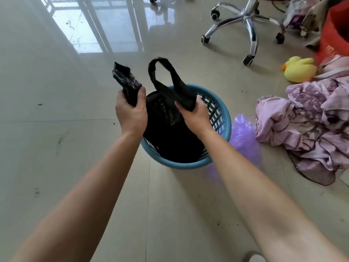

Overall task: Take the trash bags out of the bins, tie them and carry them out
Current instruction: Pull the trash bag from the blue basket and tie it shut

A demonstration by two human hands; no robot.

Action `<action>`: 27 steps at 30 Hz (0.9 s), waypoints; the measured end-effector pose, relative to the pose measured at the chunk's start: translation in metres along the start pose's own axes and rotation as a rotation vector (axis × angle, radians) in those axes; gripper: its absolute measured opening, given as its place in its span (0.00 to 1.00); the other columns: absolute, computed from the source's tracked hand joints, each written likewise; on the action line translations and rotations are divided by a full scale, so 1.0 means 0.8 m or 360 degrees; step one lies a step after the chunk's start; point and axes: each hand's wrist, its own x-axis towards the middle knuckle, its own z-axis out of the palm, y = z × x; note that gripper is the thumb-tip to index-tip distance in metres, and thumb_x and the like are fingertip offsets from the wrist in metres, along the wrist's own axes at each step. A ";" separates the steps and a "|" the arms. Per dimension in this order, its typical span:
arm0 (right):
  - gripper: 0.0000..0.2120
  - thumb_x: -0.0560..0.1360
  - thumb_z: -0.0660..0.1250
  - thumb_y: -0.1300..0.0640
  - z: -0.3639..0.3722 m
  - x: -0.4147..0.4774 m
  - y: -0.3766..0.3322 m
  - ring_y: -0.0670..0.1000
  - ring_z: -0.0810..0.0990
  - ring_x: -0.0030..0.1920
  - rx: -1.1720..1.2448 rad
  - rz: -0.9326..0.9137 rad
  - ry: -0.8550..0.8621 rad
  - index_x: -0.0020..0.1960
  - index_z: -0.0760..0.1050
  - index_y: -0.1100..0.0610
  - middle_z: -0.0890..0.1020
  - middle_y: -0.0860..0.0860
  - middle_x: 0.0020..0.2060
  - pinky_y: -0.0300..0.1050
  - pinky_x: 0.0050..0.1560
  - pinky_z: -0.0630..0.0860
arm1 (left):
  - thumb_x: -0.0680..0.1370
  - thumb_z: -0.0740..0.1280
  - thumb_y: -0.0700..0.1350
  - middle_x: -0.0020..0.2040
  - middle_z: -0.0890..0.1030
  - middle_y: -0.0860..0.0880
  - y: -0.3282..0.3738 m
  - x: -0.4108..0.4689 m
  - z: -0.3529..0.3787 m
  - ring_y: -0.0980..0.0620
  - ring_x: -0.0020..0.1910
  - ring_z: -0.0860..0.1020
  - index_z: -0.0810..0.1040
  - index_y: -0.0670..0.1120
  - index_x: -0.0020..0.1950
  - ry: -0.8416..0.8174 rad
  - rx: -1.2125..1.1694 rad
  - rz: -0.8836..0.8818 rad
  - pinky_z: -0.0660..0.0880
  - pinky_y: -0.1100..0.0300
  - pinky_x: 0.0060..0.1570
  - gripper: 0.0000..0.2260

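A black trash bag [170,135] sits inside a round blue slotted bin [224,118] on the tiled floor at the middle of the view. My left hand [131,112] grips the bag's bunched left handle, which sticks up above my fist. My right hand [196,114] grips the base of the right handle, whose loop [160,70] stands upright above the bin. Both hands are over the bin's far half, a little apart from each other. The bag's contents are hidden.
A crumpled purple plastic bag [243,137] lies just right of the bin. A pile of lilac cloth [306,125] lies farther right, with a yellow plush duck [298,69] behind it. A chrome office-chair base [247,21] and a red bag [336,33] stand at the back right.
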 end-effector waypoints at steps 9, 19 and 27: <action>0.10 0.75 0.67 0.53 -0.052 0.010 -0.030 0.50 0.72 0.41 -0.0193 0.0197 0.0099 0.39 0.79 0.58 0.77 0.51 0.36 0.49 0.44 0.72 | 0.83 0.65 0.46 0.29 0.80 0.51 0.038 -0.002 -0.009 0.50 0.33 0.82 0.69 0.38 0.53 -0.0128 -0.0342 -0.0166 0.82 0.52 0.49 0.11; 0.16 0.80 0.62 0.56 -0.048 -0.010 -0.276 0.48 0.70 0.32 0.0177 -0.0219 0.0152 0.38 0.72 0.66 0.73 0.55 0.30 0.37 0.30 0.67 | 0.85 0.57 0.55 0.23 0.69 0.51 0.218 0.040 -0.097 0.50 0.22 0.71 0.73 0.43 0.42 0.0084 -0.0638 -0.0160 0.77 0.51 0.36 0.19; 0.23 0.81 0.63 0.50 0.025 -0.057 -0.445 0.44 0.60 0.25 0.0330 -0.0498 -0.0068 0.32 0.58 0.53 0.62 0.44 0.23 0.39 0.28 0.59 | 0.75 0.69 0.54 0.42 0.78 0.53 0.336 0.082 -0.226 0.51 0.36 0.74 0.76 0.49 0.52 0.0574 -0.0259 0.0421 0.76 0.52 0.39 0.12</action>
